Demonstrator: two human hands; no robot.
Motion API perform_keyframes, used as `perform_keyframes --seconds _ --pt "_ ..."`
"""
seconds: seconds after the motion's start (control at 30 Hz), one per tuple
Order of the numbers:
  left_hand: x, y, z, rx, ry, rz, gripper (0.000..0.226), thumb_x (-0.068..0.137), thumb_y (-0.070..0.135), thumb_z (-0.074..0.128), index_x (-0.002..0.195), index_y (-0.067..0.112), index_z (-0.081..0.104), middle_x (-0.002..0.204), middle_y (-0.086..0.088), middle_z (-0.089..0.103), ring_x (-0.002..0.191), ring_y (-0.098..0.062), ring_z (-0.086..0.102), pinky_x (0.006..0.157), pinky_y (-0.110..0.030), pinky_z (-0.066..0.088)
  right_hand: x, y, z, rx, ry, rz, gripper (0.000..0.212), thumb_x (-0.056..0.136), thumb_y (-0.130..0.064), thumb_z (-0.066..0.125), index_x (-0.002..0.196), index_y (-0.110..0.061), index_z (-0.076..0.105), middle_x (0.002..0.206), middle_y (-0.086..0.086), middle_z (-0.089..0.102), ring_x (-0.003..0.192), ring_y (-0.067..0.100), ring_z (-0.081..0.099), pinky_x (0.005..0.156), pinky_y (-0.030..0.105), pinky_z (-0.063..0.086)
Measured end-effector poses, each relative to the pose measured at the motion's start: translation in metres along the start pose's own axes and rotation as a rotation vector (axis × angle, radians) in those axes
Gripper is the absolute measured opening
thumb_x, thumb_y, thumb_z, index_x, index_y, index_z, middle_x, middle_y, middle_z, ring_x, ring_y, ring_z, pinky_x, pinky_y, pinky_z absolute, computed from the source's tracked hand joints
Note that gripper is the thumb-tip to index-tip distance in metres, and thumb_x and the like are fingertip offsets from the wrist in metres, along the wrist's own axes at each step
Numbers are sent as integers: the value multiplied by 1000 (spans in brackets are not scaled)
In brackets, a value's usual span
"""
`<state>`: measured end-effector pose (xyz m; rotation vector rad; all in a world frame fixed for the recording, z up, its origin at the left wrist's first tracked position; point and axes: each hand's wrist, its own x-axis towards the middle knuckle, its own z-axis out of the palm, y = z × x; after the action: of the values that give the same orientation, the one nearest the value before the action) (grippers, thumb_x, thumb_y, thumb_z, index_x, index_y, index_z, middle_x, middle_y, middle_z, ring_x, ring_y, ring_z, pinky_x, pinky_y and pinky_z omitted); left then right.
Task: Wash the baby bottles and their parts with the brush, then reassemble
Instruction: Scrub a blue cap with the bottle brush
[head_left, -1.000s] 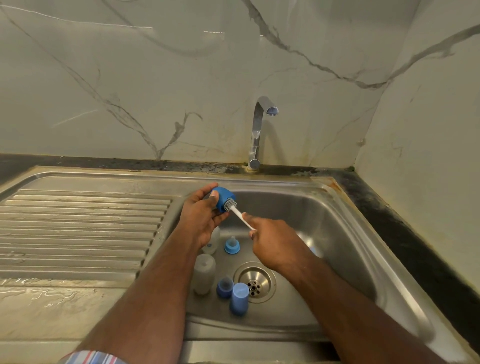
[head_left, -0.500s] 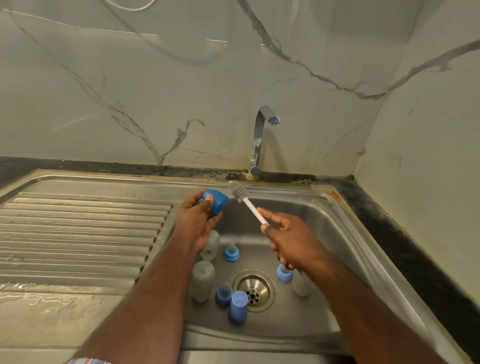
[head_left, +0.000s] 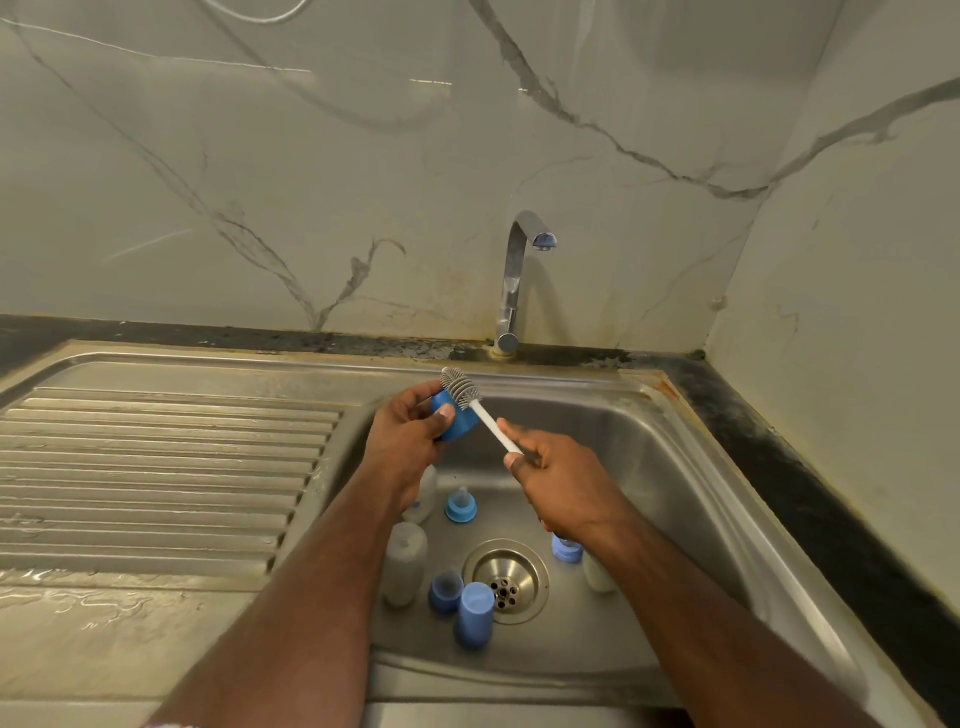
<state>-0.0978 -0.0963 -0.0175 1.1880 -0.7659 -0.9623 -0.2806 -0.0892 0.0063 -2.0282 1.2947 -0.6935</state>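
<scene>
We are gripping a blue bottle cap (head_left: 456, 422) in our left hand (head_left: 402, 447) over the sink's (head_left: 691, 467) rear-left corner, its side exposed to the bottle brush (head_left: 460, 387), whose handle our right hand (head_left: 563, 486) is pinching, apparently for control.

a single wide-angle view is taken from the person's head, aimed forward and down over the stainless steel sink basin (head_left: 691, 467). the veined marble wall (head_left: 363, 156) is faced, and both forearms are seen close below.
</scene>
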Motion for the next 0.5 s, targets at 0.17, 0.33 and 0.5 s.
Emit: perform_keyframes --seconds 0.17,0.33,0.5 --pt "2 -2 -2 17 8 0 36 97 4 62 132 14 63 118 -3 71 109 -19 68 98 -42 57 -2 0 0 21 14 -13 47 104 -28 51 148 -42 43 75 -22 47 59 3 52 55 16 42" --pt "0 -2 -1 -35 -28 -20 32 97 3 62 126 16 64 118 -6 71 111 -21 68 96 -41 58 3 7 -3 -19 14 35 47 104 -28 51 148 -41 44 74 -18 49 60 6 53 58 23 48" --pt "1 1 -2 -81 5 -34 36 98 2 60 133 11 61 120 -6 69 108 -18 68 83 -31 60 -1 6 0 -23 -1 0 46 104 -29 51 147 -44 44 78 -19 51 60 6 54 54 19 45"
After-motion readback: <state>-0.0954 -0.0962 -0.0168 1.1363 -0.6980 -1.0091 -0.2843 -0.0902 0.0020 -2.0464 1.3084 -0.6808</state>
